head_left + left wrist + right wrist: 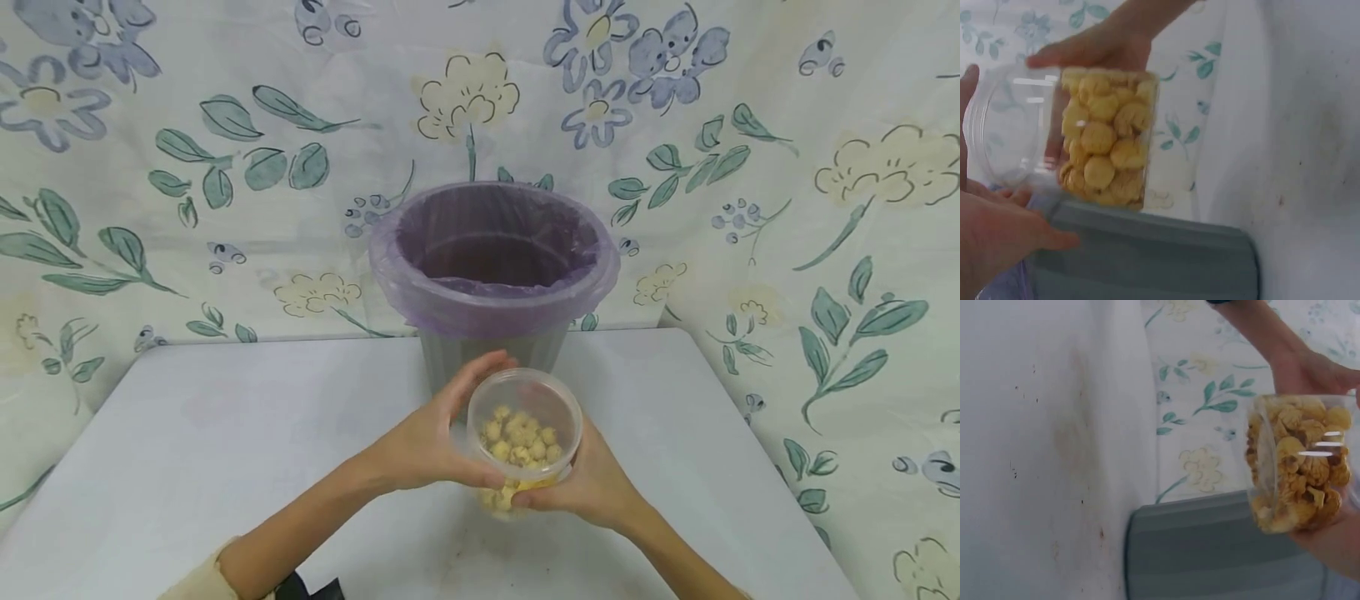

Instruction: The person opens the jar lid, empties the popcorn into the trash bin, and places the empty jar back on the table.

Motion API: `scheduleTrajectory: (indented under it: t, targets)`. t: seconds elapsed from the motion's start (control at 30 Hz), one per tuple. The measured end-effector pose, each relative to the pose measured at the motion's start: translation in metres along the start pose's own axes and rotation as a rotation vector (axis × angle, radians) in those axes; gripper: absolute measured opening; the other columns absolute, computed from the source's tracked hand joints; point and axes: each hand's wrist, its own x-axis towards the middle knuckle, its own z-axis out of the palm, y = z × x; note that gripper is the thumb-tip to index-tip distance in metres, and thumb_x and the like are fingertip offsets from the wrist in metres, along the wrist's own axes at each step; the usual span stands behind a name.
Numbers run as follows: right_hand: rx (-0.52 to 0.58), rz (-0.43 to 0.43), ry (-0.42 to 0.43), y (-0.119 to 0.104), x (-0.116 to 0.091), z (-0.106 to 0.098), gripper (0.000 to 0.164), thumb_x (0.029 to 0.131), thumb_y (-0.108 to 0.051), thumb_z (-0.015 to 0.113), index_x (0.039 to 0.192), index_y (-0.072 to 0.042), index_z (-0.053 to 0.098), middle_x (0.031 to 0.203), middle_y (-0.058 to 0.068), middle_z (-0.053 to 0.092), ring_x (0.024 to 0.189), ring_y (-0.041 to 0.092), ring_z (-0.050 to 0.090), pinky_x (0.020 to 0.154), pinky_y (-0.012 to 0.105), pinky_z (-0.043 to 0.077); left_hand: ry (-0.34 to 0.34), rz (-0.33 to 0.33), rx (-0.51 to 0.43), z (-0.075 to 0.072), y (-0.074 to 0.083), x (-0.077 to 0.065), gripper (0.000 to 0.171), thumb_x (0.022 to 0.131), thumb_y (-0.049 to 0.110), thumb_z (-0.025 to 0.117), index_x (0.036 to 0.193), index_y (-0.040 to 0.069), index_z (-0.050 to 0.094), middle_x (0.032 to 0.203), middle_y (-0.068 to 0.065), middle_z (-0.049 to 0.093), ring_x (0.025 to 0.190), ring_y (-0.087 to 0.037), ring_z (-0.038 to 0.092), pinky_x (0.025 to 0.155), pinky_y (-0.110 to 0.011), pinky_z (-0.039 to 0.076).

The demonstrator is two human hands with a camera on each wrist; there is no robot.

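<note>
Both hands hold a clear plastic jar (561, 408) above the table, in front of the bin. Small round yellow cookies (1100, 137) fill its lower part, with bare space above them. My left hand (423, 442) curves round the upper end at the rim, thumb on the near side. Lower down, my right hand (596, 479) grips the opposite side of the jar. Seen from the right wrist, the jar's base (1266, 465) faces the table. Whether a clear lid sits on the rim I cannot tell.
A grey bin (450, 358) with a purple bag liner (390, 271) over its rim stands behind the jar on the white table (247, 417). Dark crumbs and a faint stain (1072, 437) mark the tabletop. Floral cloth (300, 108) hangs behind and at the sides.
</note>
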Motion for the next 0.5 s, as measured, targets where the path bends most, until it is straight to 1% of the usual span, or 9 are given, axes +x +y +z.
scheduleTrajectory:
  t: [0.1,0.2,0.27,0.3,0.37,0.43,0.5]
  targets:
    - [0.034,-0.013,-0.054,0.000,-0.001,0.000,0.108,0.063,-0.013,0.094,0.153,-0.018,0.033,0.143,0.010,0.048,0.127,0.033,0.047,0.105,0.038,0.042,-0.144,-0.009,-0.049,-0.014,-0.001,0.002,0.113,0.076,0.039,0.088,0.159,0.013,0.016,0.163,0.000,0.023,0.148,-0.022,0.020,0.113,-0.064,0.014]
    - [0.100,-0.034,-0.128,0.000,-0.001,0.000,0.109,0.064,-0.009,0.092,0.154,-0.014,0.031,0.144,0.015,0.046,0.127,0.036,0.046,0.107,0.039,0.039,-0.274,-0.006,-0.093,-0.022,-0.004,0.006,0.115,0.076,0.048,0.085,0.160,0.013,0.015,0.163,0.000,0.020,0.148,-0.023,0.020,0.113,-0.063,0.015]
    - [0.129,-0.043,-0.171,0.000,-0.001,0.001,0.108,0.065,-0.007,0.091,0.154,-0.012,0.030,0.144,0.018,0.045,0.128,0.037,0.045,0.108,0.039,0.039,-0.334,0.005,-0.101,-0.025,-0.006,0.008,0.115,0.076,0.048,0.085,0.160,0.013,0.015,0.161,-0.002,0.025,0.146,-0.024,0.023,0.114,-0.060,0.018]
    - [0.138,-0.050,-0.189,0.000,-0.001,0.002,0.109,0.065,-0.005,0.091,0.154,-0.011,0.029,0.144,0.019,0.044,0.129,0.038,0.045,0.108,0.041,0.038,-0.355,0.009,-0.105,-0.025,-0.006,0.009,0.114,0.076,0.046,0.086,0.160,0.013,0.016,0.160,-0.003,0.028,0.145,-0.025,0.026,0.114,-0.058,0.020]
    - [0.137,-0.054,-0.206,0.000,-0.001,0.002,0.109,0.065,-0.005,0.091,0.154,-0.011,0.029,0.144,0.020,0.044,0.129,0.038,0.045,0.108,0.041,0.039,-0.376,0.007,-0.114,-0.026,-0.006,0.010,0.113,0.075,0.044,0.087,0.159,0.012,0.018,0.155,-0.006,0.035,0.141,-0.027,0.032,0.113,-0.053,0.025]
    - [0.120,-0.058,-0.204,0.000,0.000,0.002,0.109,0.064,-0.005,0.091,0.154,-0.012,0.030,0.143,0.018,0.045,0.128,0.037,0.046,0.108,0.041,0.039,-0.364,-0.007,-0.122,-0.025,-0.005,0.010,0.110,0.074,0.040,0.088,0.158,0.013,0.022,0.150,-0.009,0.041,0.137,-0.030,0.038,0.111,-0.050,0.031]
    - [0.096,-0.070,-0.185,0.000,0.000,0.002,0.109,0.063,-0.004,0.092,0.154,-0.012,0.031,0.142,0.017,0.046,0.127,0.036,0.047,0.107,0.041,0.040,-0.317,-0.026,-0.110,-0.022,-0.004,0.009,0.107,0.074,0.036,0.089,0.157,0.015,0.025,0.148,-0.009,0.043,0.135,-0.031,0.041,0.109,-0.048,0.035]
